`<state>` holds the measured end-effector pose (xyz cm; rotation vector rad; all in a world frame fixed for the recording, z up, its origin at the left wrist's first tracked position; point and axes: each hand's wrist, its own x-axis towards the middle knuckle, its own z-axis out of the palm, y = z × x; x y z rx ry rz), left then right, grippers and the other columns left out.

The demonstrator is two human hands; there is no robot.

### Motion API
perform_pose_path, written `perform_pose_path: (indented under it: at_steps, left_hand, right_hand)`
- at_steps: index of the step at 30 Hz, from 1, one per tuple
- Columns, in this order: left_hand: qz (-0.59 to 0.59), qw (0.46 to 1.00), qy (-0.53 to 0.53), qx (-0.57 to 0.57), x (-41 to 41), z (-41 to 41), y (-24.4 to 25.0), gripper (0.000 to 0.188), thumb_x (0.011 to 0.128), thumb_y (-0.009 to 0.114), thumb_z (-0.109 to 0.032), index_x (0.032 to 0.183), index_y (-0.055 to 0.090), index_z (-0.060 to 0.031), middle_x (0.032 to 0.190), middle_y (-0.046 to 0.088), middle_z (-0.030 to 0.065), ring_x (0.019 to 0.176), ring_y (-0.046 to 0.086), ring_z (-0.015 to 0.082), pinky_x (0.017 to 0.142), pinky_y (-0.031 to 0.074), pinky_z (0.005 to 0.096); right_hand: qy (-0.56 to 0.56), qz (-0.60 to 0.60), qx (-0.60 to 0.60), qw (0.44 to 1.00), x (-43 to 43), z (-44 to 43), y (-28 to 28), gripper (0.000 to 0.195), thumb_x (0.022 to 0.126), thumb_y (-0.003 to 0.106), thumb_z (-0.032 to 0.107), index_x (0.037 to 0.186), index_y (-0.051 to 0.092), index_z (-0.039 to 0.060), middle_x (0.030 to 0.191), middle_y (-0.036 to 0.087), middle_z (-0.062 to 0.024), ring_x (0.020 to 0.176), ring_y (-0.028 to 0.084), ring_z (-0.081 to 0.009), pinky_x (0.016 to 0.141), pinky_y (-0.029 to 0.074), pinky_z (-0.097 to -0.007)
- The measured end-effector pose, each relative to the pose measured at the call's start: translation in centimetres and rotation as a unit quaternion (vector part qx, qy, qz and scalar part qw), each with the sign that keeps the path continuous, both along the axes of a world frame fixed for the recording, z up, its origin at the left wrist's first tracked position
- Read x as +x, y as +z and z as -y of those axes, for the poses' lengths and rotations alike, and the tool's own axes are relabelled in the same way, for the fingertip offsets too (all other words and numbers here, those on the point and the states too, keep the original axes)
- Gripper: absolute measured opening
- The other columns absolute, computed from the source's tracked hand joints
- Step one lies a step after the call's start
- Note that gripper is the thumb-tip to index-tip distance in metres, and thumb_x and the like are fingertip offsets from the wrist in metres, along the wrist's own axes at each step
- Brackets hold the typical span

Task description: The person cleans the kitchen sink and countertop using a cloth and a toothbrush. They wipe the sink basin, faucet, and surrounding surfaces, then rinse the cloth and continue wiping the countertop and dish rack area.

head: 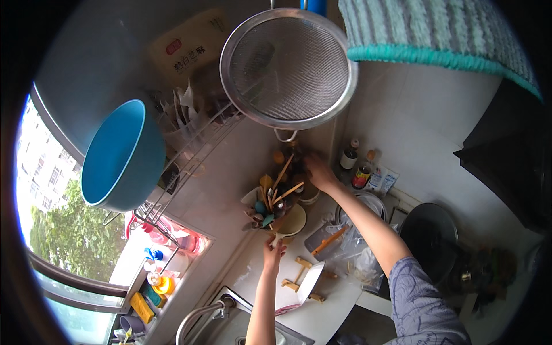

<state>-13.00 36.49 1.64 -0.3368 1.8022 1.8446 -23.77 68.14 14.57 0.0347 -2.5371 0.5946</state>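
Observation:
My left hand (273,254) has its fingers on the short handle of a small cream-coloured pan (295,221), which sits on the counter by the wall. Beside the pan, a utensil holder (251,197) is packed with wooden chopsticks (283,174), spoons and other utensils. My right hand (320,173) reaches into the dim back corner, close to dark bottles (295,161). Its fingertips are in shadow, so what they touch is unclear. A pale bowl-like container (309,198) stands just below that hand.
A metal strainer (293,69) and striped cloth (431,39) hang overhead. A blue bowl (123,153) rests on a wire rack (194,142). Sauce bottles (361,174), an orange-handled knife (330,241), a wooden stand (297,284), a dark pan (429,241) and the sink faucet (200,312) surround the counter.

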Motion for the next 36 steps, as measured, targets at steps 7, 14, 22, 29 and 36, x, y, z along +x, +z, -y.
perform_pose_path:
  at_steps: [7, 14, 22, 29, 36]
  left_hand:
    - [0.005, 1.0, 0.012, 0.027, 1.5, 1.2, 0.0, 0.061, 0.106, 0.065, -0.027, 0.155, 0.035, -0.0095, 0.138, 0.058, 0.0134, 0.11, 0.069, 0.0221, 0.092, 0.058, 0.038]
    - [-0.069, 0.996, 0.039, -0.036, 5.9, 4.2, 2.1, 0.046, 0.109, 0.057, -0.023, 0.15, 0.043, -0.0088, 0.135, 0.059, 0.0131, 0.113, 0.063, 0.0216, 0.095, 0.054, 0.0396]
    - [-0.277, 0.922, -0.028, -0.268, 14.6, 8.8, 1.4, 0.031, 0.097, 0.058, -0.001, 0.128, 0.058, -0.0028, 0.126, 0.06, 0.0195, 0.109, 0.064, 0.0333, 0.091, 0.055, 0.0416]
    - [-0.319, 0.922, -0.046, -0.215, 16.9, 9.0, 1.5, 0.028, 0.09, 0.06, 0.001, 0.116, 0.067, -0.0061, 0.11, 0.061, 0.0168, 0.104, 0.059, 0.0339, 0.093, 0.05, 0.0447]
    - [-0.352, 0.903, -0.07, -0.236, 19.3, 11.1, 3.3, 0.026, 0.088, 0.063, -0.001, 0.113, 0.069, -0.007, 0.11, 0.062, 0.0159, 0.104, 0.058, 0.0346, 0.095, 0.048, 0.046]
  right_hand:
    - [-0.004, 0.015, -0.116, 0.993, 5.9, 0.7, 2.5, 0.035, 0.093, 0.069, 0.007, 0.128, 0.063, 0.0056, 0.119, 0.067, -0.0186, 0.105, 0.069, -0.0337, 0.091, 0.055, -0.0428]
    - [-0.029, 0.047, -0.23, 0.972, 17.1, 1.2, 10.3, 0.015, 0.098, 0.067, 0.006, 0.112, 0.067, 0.0022, 0.109, 0.071, -0.0111, 0.096, 0.072, -0.0236, 0.079, 0.058, -0.037]
    - [-0.099, 0.067, -0.176, 0.977, 31.0, 6.2, 12.4, 0.007, 0.103, 0.06, 0.004, 0.102, 0.067, 0.0028, 0.101, 0.067, -0.0121, 0.093, 0.069, -0.0291, 0.077, 0.054, -0.034]
    - [-0.09, 0.04, -0.198, 0.975, 34.9, 10.3, 15.5, 0.008, 0.099, 0.063, 0.001, 0.102, 0.07, 0.0042, 0.095, 0.068, -0.0125, 0.086, 0.068, -0.0295, 0.07, 0.052, -0.0359]
    - [-0.052, -0.012, -0.213, 0.976, 34.9, 13.8, 20.8, 0.01, 0.099, 0.063, 0.0, 0.104, 0.071, 0.0028, 0.097, 0.067, -0.0111, 0.084, 0.068, -0.0256, 0.069, 0.053, -0.0332]
